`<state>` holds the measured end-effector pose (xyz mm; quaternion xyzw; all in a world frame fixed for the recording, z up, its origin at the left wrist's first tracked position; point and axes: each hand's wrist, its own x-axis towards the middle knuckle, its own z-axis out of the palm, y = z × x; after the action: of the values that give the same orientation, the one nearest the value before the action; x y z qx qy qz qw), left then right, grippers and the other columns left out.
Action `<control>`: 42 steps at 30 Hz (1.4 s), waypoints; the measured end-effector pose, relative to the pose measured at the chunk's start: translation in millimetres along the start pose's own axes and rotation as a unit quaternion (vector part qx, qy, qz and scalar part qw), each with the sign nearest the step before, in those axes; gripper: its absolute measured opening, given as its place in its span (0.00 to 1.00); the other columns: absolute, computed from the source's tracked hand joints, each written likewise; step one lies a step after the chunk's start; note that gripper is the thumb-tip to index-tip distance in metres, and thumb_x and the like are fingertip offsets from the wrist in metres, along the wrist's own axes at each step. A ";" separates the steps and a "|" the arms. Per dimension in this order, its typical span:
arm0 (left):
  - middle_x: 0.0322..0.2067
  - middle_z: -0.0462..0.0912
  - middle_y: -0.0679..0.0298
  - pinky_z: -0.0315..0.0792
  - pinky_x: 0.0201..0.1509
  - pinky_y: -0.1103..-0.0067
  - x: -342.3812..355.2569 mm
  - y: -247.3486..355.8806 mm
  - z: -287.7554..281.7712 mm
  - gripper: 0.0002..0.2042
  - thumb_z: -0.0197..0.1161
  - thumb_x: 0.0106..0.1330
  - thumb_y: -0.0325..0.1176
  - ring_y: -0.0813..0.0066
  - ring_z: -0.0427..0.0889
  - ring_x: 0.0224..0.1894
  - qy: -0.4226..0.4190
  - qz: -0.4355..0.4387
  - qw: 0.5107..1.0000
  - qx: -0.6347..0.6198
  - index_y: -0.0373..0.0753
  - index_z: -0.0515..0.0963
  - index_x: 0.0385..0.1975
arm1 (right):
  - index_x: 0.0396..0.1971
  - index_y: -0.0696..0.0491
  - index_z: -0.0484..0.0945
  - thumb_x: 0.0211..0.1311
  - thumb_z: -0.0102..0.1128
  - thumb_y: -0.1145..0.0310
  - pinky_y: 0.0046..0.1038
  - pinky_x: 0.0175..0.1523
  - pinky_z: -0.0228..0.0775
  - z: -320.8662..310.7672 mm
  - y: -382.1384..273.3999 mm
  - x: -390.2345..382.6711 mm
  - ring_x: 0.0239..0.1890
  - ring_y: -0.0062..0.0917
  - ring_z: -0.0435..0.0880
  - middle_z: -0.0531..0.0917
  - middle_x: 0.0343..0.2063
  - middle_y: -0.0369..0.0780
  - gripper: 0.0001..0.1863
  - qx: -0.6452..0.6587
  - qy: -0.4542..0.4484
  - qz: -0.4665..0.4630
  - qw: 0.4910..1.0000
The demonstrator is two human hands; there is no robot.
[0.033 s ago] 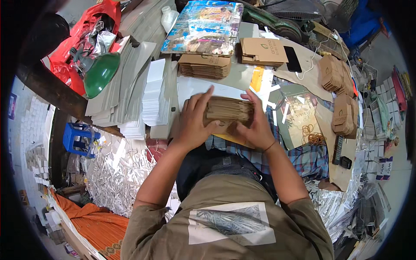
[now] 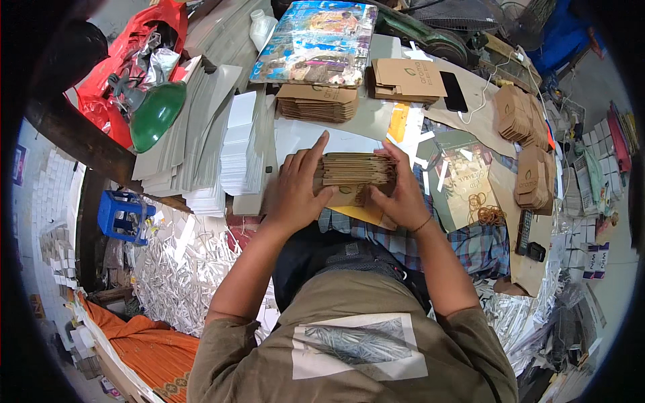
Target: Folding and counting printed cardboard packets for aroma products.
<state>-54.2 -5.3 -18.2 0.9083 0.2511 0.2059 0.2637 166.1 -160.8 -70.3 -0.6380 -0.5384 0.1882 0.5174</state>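
Observation:
Right in front of my body is a stack of flat-folded brown cardboard boxes (image 2: 356,169), its layered edges facing up. My left hand (image 2: 299,188) grips the stack's left end, with the thumb at its front. At the other end, my right hand (image 2: 402,195) holds it with fingers along the side and the thumb low on the front. A white sheet (image 2: 292,138) and a yellow piece (image 2: 359,213) lie under and around it. Another brown stack (image 2: 317,104) sits just beyond, partly beneath a colourful printed board (image 2: 316,43).
White card stacks (image 2: 240,151) and grey board piles (image 2: 195,127) stand at left beside a green lamp shade (image 2: 158,115). To the right are a phone (image 2: 453,92), rubber bands (image 2: 489,213) and more brown boxes (image 2: 534,178). Paper shreds (image 2: 181,279) cover the floor.
The stack between my hands has tipped, so its edges look more level and more of its front face shows. My hands have shifted only slightly.

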 end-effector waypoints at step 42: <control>0.47 0.88 0.56 0.77 0.57 0.55 26.9 18.8 29.8 0.37 0.80 0.56 0.32 0.47 0.85 0.56 -0.179 0.040 0.969 0.164 0.40 0.73 0.69 | 0.90 0.49 0.30 0.58 0.57 0.88 0.32 0.86 0.51 -11.0 15.2 -15.6 0.89 0.35 0.49 0.48 0.88 0.52 0.64 0.147 -0.043 0.070 0.986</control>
<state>-11.3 -15.1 -23.9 0.9705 0.1942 0.0065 0.1431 176.9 -177.9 -84.0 -0.5827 -0.4803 0.3279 0.5676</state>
